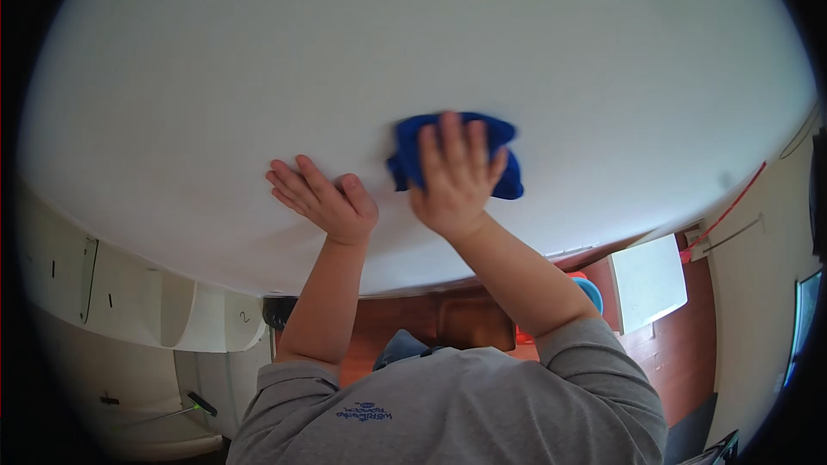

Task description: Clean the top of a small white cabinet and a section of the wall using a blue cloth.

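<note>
A broad white panel or wall surface (413, 32) fills the upper part of the head view. Spread flat over a crumpled blue cloth (507, 174), my right hand (455, 181) presses it to this surface; the fingers look slightly blurred. To the left of the cloth, my left hand (323, 203) is against or very near the same surface, holding nothing. Its thumb stands apart from the extended fingers. Whether its whole palm touches the surface cannot be told.
Below the surface's lower edge are a brown seat or stool (478, 320), a light-blue basin (589, 295) and a white-topped box or cabinet (649, 284). A red pole (730, 203) leans at right. White compartments (136, 300) and a green-handled broom (202, 403) are at left.
</note>
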Demonstrator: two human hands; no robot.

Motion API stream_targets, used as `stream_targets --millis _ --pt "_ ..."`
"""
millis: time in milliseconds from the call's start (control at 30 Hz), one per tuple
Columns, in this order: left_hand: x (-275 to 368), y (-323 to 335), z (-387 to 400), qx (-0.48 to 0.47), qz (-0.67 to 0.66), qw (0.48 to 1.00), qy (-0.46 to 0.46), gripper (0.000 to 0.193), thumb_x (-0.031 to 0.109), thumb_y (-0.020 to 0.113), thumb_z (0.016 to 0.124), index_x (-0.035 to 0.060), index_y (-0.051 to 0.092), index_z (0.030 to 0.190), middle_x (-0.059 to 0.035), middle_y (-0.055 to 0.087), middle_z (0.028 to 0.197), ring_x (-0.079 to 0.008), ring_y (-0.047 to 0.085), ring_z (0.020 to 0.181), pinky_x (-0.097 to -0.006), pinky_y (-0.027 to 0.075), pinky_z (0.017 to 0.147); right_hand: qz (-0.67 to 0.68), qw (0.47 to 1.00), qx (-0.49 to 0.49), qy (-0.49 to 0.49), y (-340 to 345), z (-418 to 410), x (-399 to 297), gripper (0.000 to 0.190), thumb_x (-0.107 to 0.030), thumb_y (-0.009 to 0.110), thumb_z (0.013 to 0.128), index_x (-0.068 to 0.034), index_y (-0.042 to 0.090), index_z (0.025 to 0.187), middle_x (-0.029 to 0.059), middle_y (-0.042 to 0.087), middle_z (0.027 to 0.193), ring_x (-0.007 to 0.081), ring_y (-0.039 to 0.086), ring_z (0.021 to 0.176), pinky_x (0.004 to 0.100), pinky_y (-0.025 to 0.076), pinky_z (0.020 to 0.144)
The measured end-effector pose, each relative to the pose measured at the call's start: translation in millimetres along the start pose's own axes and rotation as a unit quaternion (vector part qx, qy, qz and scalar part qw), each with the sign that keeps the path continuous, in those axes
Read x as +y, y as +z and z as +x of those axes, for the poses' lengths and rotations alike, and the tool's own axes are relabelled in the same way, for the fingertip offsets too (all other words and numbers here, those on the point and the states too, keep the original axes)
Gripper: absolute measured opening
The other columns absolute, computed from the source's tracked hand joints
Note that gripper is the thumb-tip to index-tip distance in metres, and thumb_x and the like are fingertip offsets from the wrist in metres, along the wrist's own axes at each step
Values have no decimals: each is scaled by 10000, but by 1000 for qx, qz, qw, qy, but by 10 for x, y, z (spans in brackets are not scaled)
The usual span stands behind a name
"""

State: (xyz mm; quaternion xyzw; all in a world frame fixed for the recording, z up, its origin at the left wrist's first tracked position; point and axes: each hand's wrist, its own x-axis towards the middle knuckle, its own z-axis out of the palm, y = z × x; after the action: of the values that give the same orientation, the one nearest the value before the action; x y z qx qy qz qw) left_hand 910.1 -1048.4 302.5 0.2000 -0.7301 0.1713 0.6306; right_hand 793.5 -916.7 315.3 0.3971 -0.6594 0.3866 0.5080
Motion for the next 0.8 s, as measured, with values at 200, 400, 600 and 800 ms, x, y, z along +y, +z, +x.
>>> stream_targets --millis 200,400,600,800 --pt "-71 -57 -18 1 29 1000 4 654 323 342 1086 -76 234 1593 -268 117 1693 -400 53 1588 -514 17 1262 -4 999 -43 -29 -101 -56 274 562 -293 601 836 -162 663 1380 66 543 1535 287 421 1478 534 89 1245" --pt "-38 -46 -2 13 6 1000 17 661 329 343 1082 -96 249 1579 -301 126 1679 -415 55 1585 -525 12 1260 -1 989 108 97 -266 73 849 649 -124 595 877 76 474 1483 328 422 1548 511 298 1493 571 132 1206" --pt "-25 -6 -70 5 -8 1000 -8 665 319 382 1060 -80 271 1579 -321 142 1669 -436 57 1581 -541 -14 1251 1 999 7 34 108 16 -193 620 -289 587 872 -41 579 1441 213 497 1542 421 329 1511 557 -21 1238" --pt "-314 -182 -191 -62 -59 996 4 632 274 478 1032 -57 361 1557 -268 214 1674 -425 78 1583 -538 -44 1246 -15 999 -1 -44 231 3 -279 570 -281 573 875 -77 626 1405 177 546 1509 391 383 1489 556 48 1240"
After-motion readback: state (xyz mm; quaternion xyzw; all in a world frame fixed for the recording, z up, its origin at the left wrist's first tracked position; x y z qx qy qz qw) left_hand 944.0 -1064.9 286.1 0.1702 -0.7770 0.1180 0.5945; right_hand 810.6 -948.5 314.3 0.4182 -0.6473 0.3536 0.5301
